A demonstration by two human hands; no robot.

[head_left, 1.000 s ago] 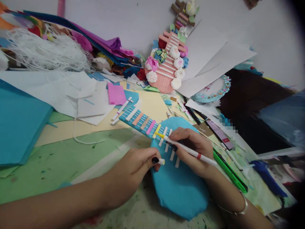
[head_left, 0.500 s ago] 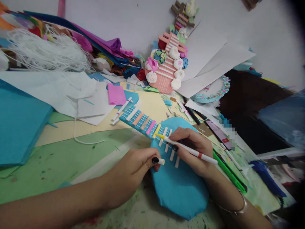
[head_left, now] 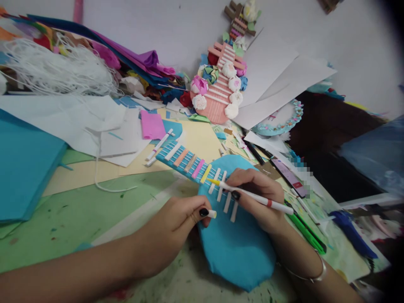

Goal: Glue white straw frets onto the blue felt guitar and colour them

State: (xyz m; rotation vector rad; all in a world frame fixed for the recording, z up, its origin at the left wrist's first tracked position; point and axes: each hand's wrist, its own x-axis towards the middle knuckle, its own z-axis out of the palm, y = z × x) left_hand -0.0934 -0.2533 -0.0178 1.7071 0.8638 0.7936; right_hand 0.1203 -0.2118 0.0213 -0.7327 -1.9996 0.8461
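- Blue covering, smooth but faintly creased at the rim, wraps the guitar-shaped model (head_left: 236,252), which lies slantwise on the green tabletop (head_left: 85,214), rounded body nearest and neck pointing away leftward, probably so the crosspieces face the working hand.
- Left hand (head_left: 186,216) pinches a white marker cap (head_left: 212,213) between thumb and fingers beside the body, presumably to have it out of the way yet close by.
- Right hand (head_left: 259,193) grips a yellow-tipped marker (head_left: 252,194) like a pencil, low on its barrel, likely for fine control; the hand hangs over the body, and whether it rests there I cannot tell.
- Marker tip sits at or just beside the yellow strip (head_left: 206,173); contact is unclear.
- Thin pale strings run along the neck under white, orange, tan, pink and yellow strips; those towards the body are white.
- Beyond, a flower-trimmed pink guitar model (head_left: 213,110) leans upright by the wall, seemingly for display.
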